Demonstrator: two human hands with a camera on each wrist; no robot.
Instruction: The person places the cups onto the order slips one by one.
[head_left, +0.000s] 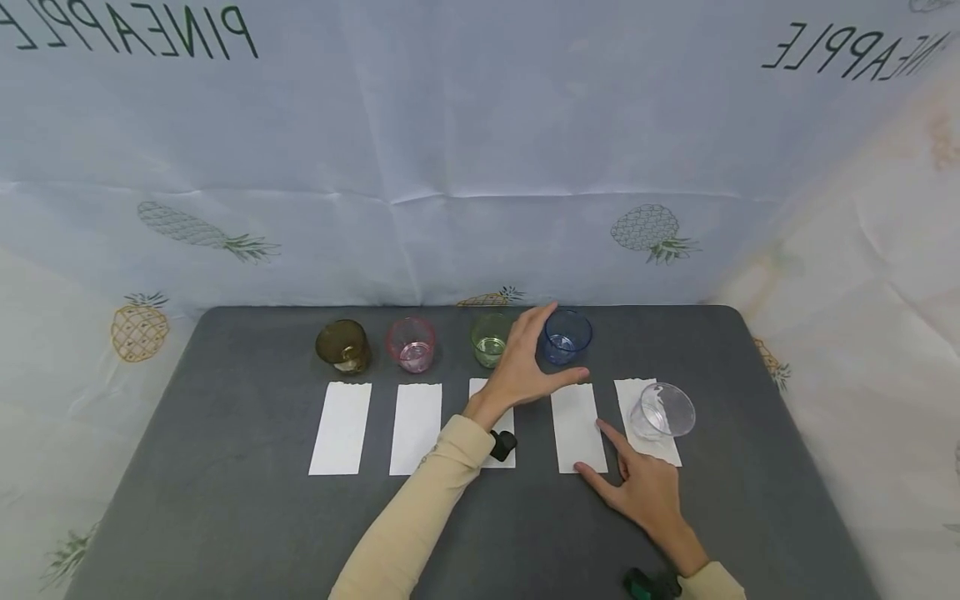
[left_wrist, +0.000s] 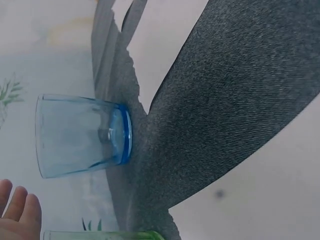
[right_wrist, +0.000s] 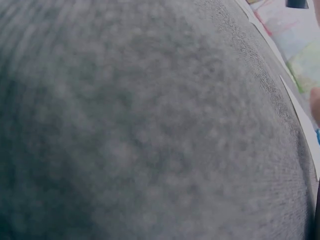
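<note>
My left hand [head_left: 521, 362] reaches over the table with thumb and fingers spread beside a blue glass [head_left: 570, 333]. In the left wrist view its fingers [left_wrist: 20, 207] show a gap from the upright blue glass [left_wrist: 75, 137]. A green glass [head_left: 489, 337] stands just left of that hand, partly behind its fingers. Near the front, my right hand [head_left: 648, 492] has index finger and thumb extended, their tips at the right and lower edges of a white paper strip [head_left: 577, 429]. Beyond its knuckles, a clear glass [head_left: 667, 408] stands over another paper strip [head_left: 660, 450].
An amber glass [head_left: 343, 346] and a pink glass [head_left: 411, 344] continue the back row to the left. Paper strips [head_left: 341, 429] lie in front of them; one more is partly hidden under the left wrist. Behind the dark grey table [head_left: 240, 500] hangs a pineapple-printed cloth [head_left: 450, 125].
</note>
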